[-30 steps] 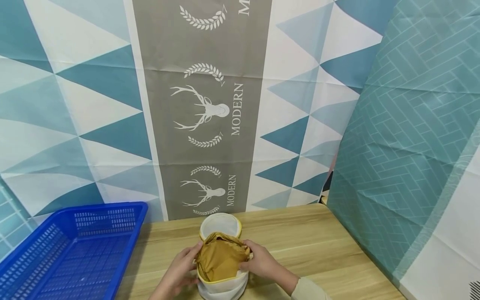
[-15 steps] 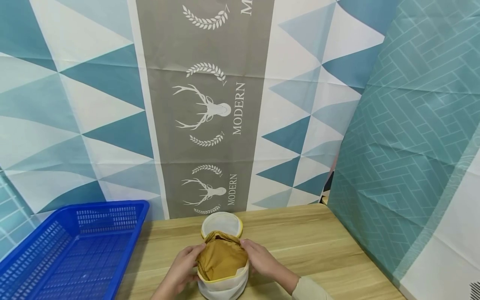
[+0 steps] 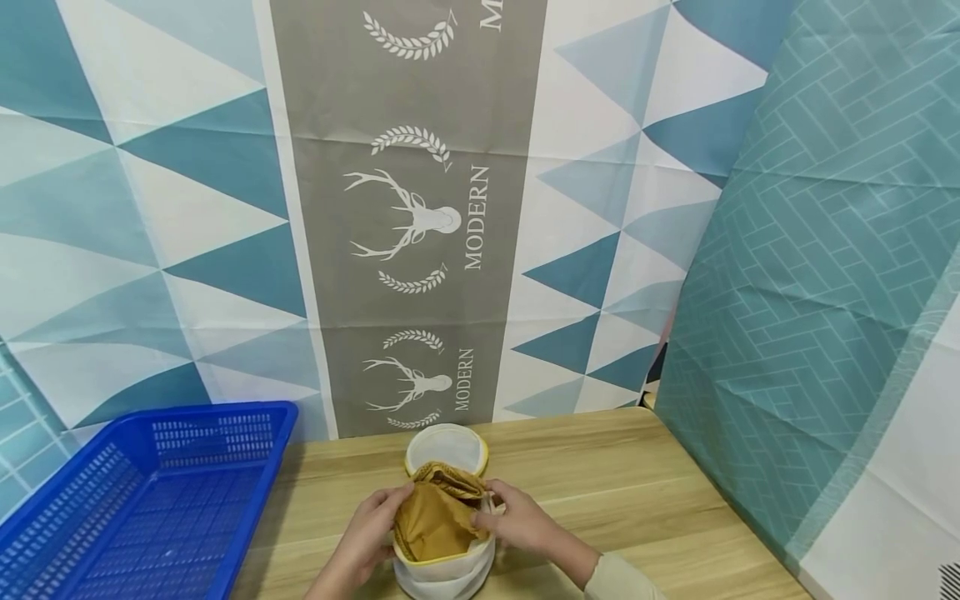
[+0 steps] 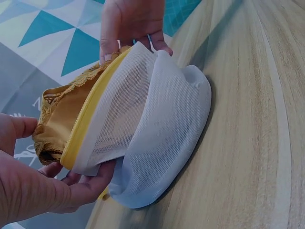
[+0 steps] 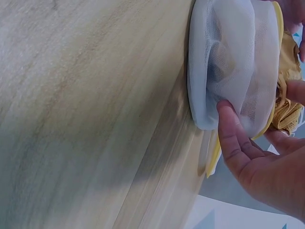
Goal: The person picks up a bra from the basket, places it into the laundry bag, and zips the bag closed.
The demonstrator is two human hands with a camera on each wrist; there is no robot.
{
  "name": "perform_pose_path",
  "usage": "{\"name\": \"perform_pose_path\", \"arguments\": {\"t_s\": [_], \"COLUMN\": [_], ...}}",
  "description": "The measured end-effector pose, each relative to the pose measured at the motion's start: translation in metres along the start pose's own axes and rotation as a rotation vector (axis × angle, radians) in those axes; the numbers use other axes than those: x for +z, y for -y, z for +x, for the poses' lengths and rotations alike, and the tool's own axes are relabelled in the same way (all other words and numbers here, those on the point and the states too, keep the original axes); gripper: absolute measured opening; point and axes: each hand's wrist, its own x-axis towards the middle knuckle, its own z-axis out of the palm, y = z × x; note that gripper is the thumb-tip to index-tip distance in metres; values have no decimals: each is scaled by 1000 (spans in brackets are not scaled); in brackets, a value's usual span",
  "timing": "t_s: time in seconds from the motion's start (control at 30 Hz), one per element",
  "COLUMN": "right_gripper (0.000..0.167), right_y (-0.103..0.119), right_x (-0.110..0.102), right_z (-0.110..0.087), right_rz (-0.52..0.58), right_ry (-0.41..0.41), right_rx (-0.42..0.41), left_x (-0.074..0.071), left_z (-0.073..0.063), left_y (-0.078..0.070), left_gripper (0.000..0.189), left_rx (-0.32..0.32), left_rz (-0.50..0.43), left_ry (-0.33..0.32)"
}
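A round white mesh laundry bag (image 3: 444, 580) with a yellow zip edge stands on the table, its lid (image 3: 446, 450) laid back behind it. Inside and bulging above the rim is a mustard garment (image 3: 438, 525) with lace trim, seen closely in the left wrist view (image 4: 64, 121). My left hand (image 3: 367, 537) holds the bag's left side, fingers under the zip edge outside and thumb up at the lace. On the right, my right hand (image 3: 521, 521) pinches the garment between thumb and forefinger; its other fingers (image 5: 228, 126) touch the mesh outside.
A blue perforated plastic basket (image 3: 187, 517) stands at the left of the wooden table (image 3: 600, 483). Patterned cloth (image 3: 408, 208) hangs behind the table, and a teal cloth (image 3: 810, 275) hangs along the right side.
My right thumb has come inside the rim, and the garment's right edge is now folded inward and bunched. The left hand keeps nearly the same place on the bag.
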Motion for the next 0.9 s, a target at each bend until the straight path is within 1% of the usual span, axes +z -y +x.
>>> {"name": "perform_pose_path", "arguments": {"t_s": [0.17,0.27,0.4,0.5,0.63,0.73,0.83,0.9], "right_gripper": [51,52,53,53,53,54,55,55], "right_y": [-1,-2,-2,-1,0,0,1,1], "right_x": [-1,-1,1,3,5,6,6,7], "right_z": [0,1,2,2,3,4,5,5], "right_rz": [3,-42,-100,-122,-149,-160,-170,-180], "right_ry": [11,0,-28,-47,-68,-70,-67,-67], "right_rx": [3,-4,-7,-4,-16,-20,-16,-19], "left_x": [2,4,7,8,10,11,12,13], "left_z": [0,0,1,2,3,4,6,7], "left_y": [-1,-2,-3,-4,-4,-4,-3,-2], "left_gripper": [68,67,69,67,64,66,70,69], "left_rx": [18,30,27,29,47,47,46,52], "left_rz": [10,19,44,65,112,147,183,206], "left_ry": [-6,-9,-19,-30,-60,-82,-92,-96]}}
